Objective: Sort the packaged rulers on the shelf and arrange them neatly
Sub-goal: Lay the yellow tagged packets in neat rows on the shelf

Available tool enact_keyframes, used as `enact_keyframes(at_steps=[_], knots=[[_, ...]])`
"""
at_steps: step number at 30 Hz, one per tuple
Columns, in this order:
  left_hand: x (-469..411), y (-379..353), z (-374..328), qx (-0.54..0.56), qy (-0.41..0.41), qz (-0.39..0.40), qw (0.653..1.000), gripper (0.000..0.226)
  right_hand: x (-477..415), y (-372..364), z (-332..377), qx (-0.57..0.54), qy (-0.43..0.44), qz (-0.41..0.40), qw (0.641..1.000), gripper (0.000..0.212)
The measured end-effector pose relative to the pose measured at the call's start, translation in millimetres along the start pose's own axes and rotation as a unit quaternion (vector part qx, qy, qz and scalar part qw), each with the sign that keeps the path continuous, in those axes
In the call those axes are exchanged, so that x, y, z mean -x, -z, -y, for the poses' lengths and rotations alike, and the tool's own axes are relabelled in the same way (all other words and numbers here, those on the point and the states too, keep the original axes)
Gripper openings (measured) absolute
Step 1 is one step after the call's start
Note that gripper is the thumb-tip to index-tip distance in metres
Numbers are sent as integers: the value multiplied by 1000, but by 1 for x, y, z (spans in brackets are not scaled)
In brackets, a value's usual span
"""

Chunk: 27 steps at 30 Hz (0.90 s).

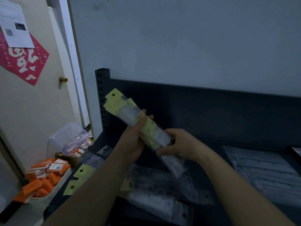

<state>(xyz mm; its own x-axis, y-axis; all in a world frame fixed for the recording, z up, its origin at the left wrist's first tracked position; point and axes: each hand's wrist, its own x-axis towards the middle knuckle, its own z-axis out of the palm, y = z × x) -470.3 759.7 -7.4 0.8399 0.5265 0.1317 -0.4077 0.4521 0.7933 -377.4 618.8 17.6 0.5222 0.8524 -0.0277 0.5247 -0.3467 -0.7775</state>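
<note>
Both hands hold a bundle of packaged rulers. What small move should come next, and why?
Probably tap the bundle of clear-packaged rulers with yellow header cards on the dark metal shelf to square it: its yellow tops fan out unevenly, and the left hand and right hand both grip it.

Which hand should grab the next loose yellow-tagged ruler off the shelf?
Probably the left hand: loose rulers lie beside its forearm; the right hand grips the bundle at its lower end.
</note>
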Motion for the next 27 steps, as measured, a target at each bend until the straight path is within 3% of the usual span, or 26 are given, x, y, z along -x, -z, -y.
enact_keyframes(at_steps=[3,6,8,10,12,14,15,19,21,23,25,27], knots=[[-16,26,-13,-36,-52,-61,996,52,-11,19,-3,218,13,-59,974,39],[-30,61,-24,-200,-94,-140,965,84,-24,25,-15,415,41,-113,902,43],[-39,81,-22,-407,-77,-136,900,107,-33,17,-31,475,65,-115,870,40],[-48,92,-11,-534,-22,-30,844,112,-39,6,-50,493,73,-85,863,37],[-58,97,0,-639,23,69,765,94,-43,1,-64,484,75,-60,870,37],[-63,96,1,-730,24,109,675,66,-42,2,-71,464,73,-41,882,44],[-66,95,0,-748,22,114,653,55,-41,4,-72,455,74,-32,887,48],[-62,82,-3,-770,12,131,624,36,-31,14,-71,421,54,-34,905,51],[-57,82,-5,-762,18,110,638,36,-25,21,-75,337,11,-73,939,39],[-52,84,-11,-754,27,73,652,42,-20,21,-84,164,-33,-93,982,29],[-48,85,-14,-739,36,41,671,44,-17,14,-92,65,-39,-118,990,24],[-46,84,-13,-706,30,41,707,40,-17,8,-96,45,-28,-158,986,25]])
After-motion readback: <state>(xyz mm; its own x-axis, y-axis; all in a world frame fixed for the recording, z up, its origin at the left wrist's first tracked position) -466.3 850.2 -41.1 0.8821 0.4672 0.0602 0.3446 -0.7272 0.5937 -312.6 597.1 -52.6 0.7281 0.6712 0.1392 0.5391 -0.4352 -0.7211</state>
